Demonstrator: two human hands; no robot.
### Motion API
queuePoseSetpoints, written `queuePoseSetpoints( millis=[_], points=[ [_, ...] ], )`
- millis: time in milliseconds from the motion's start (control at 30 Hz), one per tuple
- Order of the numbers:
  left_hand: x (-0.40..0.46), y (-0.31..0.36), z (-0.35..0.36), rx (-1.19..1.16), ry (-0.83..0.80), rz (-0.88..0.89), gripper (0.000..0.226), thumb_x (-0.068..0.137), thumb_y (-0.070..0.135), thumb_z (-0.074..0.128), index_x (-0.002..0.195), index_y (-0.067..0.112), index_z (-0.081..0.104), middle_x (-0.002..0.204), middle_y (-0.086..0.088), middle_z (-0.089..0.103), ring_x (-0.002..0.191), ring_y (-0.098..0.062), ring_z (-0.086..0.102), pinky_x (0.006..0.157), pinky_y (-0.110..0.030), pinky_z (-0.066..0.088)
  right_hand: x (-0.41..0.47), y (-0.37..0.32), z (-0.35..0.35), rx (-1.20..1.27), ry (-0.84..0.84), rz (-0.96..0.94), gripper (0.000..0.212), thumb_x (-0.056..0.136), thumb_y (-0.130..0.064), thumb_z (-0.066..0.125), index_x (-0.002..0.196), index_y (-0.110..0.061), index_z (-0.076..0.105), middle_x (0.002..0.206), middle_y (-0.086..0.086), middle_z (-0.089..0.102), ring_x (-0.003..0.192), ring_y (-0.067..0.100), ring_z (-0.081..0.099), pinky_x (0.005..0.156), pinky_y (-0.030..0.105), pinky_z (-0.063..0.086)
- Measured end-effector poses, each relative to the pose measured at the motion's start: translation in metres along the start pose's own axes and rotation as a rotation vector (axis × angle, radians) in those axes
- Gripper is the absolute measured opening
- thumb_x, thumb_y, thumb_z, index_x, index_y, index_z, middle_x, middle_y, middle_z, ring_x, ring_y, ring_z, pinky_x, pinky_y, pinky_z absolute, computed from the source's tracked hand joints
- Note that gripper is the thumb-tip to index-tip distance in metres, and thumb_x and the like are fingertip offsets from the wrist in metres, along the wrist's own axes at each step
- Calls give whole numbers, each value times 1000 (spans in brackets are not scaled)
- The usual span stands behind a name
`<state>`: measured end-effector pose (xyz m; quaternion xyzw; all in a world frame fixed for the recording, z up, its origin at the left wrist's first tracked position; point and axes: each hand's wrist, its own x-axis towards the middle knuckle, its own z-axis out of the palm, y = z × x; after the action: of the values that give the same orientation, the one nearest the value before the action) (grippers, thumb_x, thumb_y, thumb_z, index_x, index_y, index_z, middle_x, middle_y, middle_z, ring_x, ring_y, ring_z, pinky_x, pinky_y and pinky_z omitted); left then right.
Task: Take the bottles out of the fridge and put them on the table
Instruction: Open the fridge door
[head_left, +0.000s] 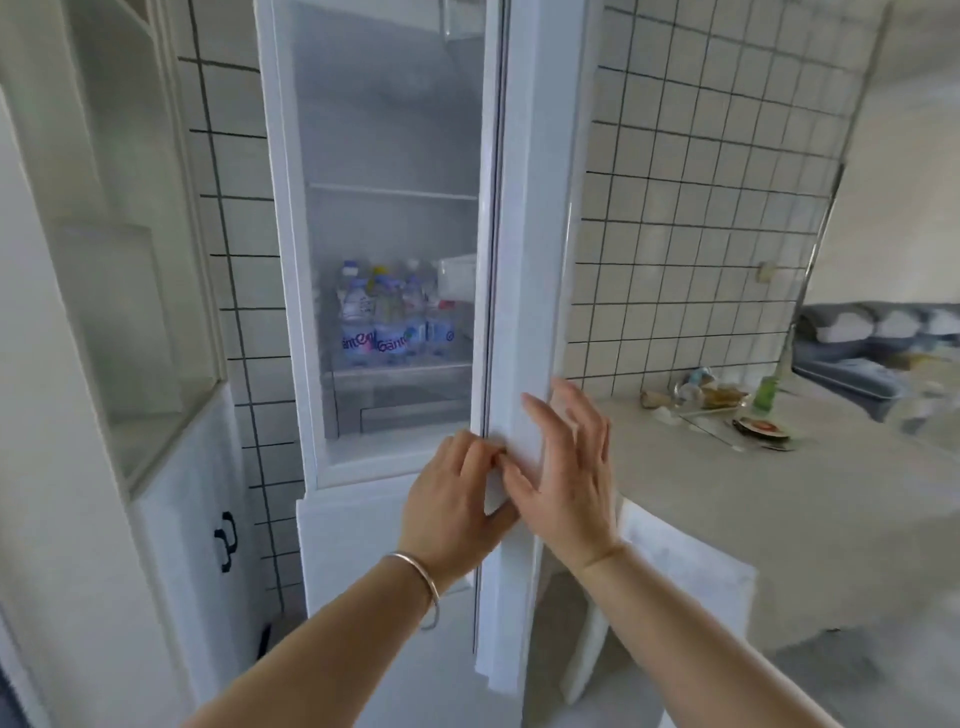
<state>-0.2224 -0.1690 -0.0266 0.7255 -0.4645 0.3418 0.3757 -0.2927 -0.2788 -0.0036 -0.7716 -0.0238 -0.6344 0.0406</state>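
The white fridge (291, 260) stands open in front of me. Several clear water bottles (389, 317) with blue and pink labels stand together on a lower shelf inside. The fridge door (530, 260) is swung out edge-on at the right of the opening. My left hand (452, 509) grips the door's edge with curled fingers, a bangle on its wrist. My right hand (566, 473) lies flat against the door's outer face, fingers spread, holding nothing. The grey table (779, 509) is to the right of the fridge.
On the table's far end lie a green bottle (763, 392), a plate (763, 428) and food scraps. A white tiled wall (701, 208) runs behind it. A white cabinet (197, 519) with a dark handle stands left of the fridge. A blue sofa (872, 343) is far right.
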Motion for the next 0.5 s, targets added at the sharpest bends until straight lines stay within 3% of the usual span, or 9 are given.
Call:
queuePoseSetpoints(
  millis=[67,133,167,267,367,500],
  points=[
    [-1,16,14,73,-8,147,37,75,38,60,105,19,49,98,-4,55,86,-21,51,71,-27,44,-20,16,-22,58,37,233,58,77,-32,64,128,-16,41,131,9,39,123,26,38,106,35,36],
    [1,33,26,154,-15,279,38,81,40,58,112,19,53,111,-2,51,99,-23,48,82,-33,43,-38,33,-44,111,44,392,60,77,-34,64,129,-15,40,128,2,40,120,24,43,95,43,46],
    [4,43,32,177,-20,333,37,83,41,57,113,20,56,116,-1,49,106,-24,47,88,-35,41,-44,41,-55,125,41,449,58,78,-35,63,128,-16,41,124,-1,42,115,24,48,89,41,50],
    [19,70,51,192,-55,492,36,84,38,54,117,24,59,130,2,44,124,-23,40,106,-42,31,-54,67,-82,103,64,598,51,81,-38,58,123,-12,50,106,-3,49,87,19,57,74,12,46],
    [42,91,79,250,-118,640,40,82,32,52,122,27,58,137,3,43,132,-23,34,114,-49,20,-58,98,-102,51,103,739,42,85,-27,65,121,-8,55,101,0,52,76,13,54,66,18,45],
    [71,122,124,340,-220,756,55,78,27,56,133,28,48,148,2,40,142,-23,19,115,-53,5,-61,142,-122,-5,220,860,33,88,-21,61,118,-8,59,101,-2,53,78,-1,54,66,12,41]
  ],
)
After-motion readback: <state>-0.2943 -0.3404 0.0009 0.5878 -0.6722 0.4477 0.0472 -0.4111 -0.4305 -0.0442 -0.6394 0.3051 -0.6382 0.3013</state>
